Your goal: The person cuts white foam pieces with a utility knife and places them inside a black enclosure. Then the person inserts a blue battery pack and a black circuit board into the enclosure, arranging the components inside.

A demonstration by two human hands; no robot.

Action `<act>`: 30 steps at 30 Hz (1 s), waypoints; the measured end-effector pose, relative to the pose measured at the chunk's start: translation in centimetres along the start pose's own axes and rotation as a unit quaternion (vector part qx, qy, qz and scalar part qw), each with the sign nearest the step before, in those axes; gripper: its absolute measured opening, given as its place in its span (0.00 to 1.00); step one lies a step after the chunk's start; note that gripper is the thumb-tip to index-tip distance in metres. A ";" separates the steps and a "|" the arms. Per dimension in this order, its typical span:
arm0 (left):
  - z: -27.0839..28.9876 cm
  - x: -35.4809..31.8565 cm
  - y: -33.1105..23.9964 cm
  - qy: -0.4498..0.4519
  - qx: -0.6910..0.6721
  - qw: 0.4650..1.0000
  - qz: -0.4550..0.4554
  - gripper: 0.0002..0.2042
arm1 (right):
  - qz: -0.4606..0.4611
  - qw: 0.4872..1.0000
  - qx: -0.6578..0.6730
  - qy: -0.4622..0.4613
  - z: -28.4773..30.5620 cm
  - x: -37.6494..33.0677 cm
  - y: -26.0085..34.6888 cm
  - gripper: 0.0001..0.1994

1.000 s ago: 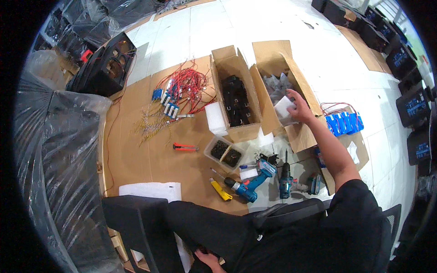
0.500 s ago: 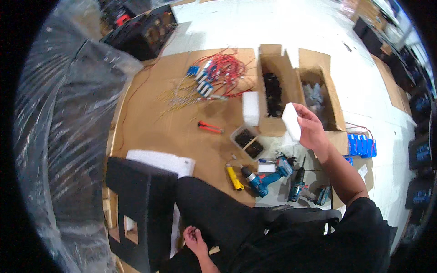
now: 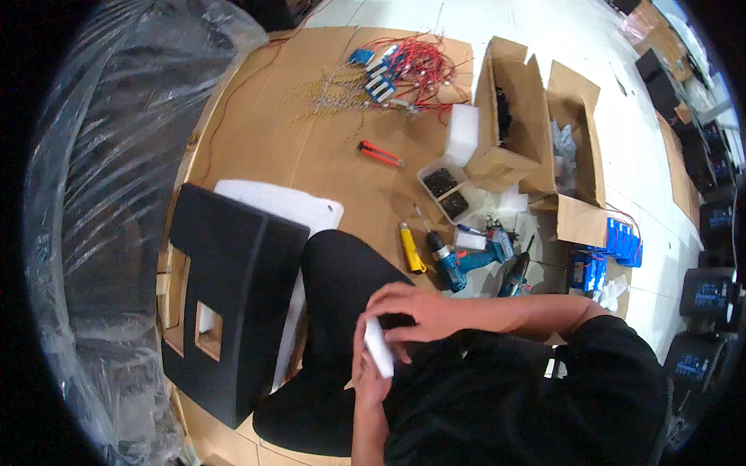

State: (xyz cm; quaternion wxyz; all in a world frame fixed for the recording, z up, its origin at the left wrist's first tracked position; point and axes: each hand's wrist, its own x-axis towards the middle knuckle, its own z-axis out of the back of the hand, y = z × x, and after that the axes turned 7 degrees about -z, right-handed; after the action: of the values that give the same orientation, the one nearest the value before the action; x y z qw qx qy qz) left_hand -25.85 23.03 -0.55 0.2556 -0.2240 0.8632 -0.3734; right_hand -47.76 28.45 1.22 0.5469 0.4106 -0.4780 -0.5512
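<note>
A small white block (image 3: 378, 347), apparently foam, is between my two hands, low in front of my body. My left hand (image 3: 368, 376) closes around its lower left side. My right hand (image 3: 412, 311) reaches in from the right, with bent fingers at the block's upper end and thumb side. Whether anything small also lies in the left palm is hidden. To the left, a black padded panel (image 3: 225, 303) with rectangular cutouts leans beside my leg, on a white foam sheet (image 3: 287, 203).
Beyond my knee lie a yellow cutter (image 3: 412, 250), blue drill (image 3: 449, 262), second drill (image 3: 516, 276) and red cutter (image 3: 381, 153). A divided plastic box (image 3: 443, 186) of dark small parts stands near open cartons (image 3: 505, 167). Red wires (image 3: 427, 70) and blue packs (image 3: 588, 270) lie farther out.
My right hand has brought the white block from beside the cartons down to my left hand. The left hand has risen to meet it. The view has shifted downward.
</note>
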 end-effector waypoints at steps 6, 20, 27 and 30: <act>5.1 -0.3 1.1 -0.178 -0.040 0.981 -0.070 0.23 | -0.254 0.927 -0.192 -0.199 3.6 -1.8 -9.6 0.12; 8.1 -3.8 -0.7 -0.135 -0.002 0.966 -0.221 0.13 | -0.480 0.808 -0.338 -0.057 -0.8 1.6 -26.8 0.27; 11.1 -12.8 -4.3 -0.309 0.241 0.885 -0.249 0.11 | -0.408 0.856 0.211 -0.235 4.5 1.9 -20.5 0.15; 13.0 -15.6 -5.7 -0.341 0.234 0.871 -0.267 0.11 | -0.312 0.853 0.327 -0.262 5.6 2.6 -9.1 0.20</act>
State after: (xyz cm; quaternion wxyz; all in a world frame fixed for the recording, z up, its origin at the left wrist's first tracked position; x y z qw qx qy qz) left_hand -4.82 21.63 0.43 0.4691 -0.4931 0.5172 -0.5189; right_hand -55.34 25.75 -6.27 0.0351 0.5340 -0.6031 -0.5916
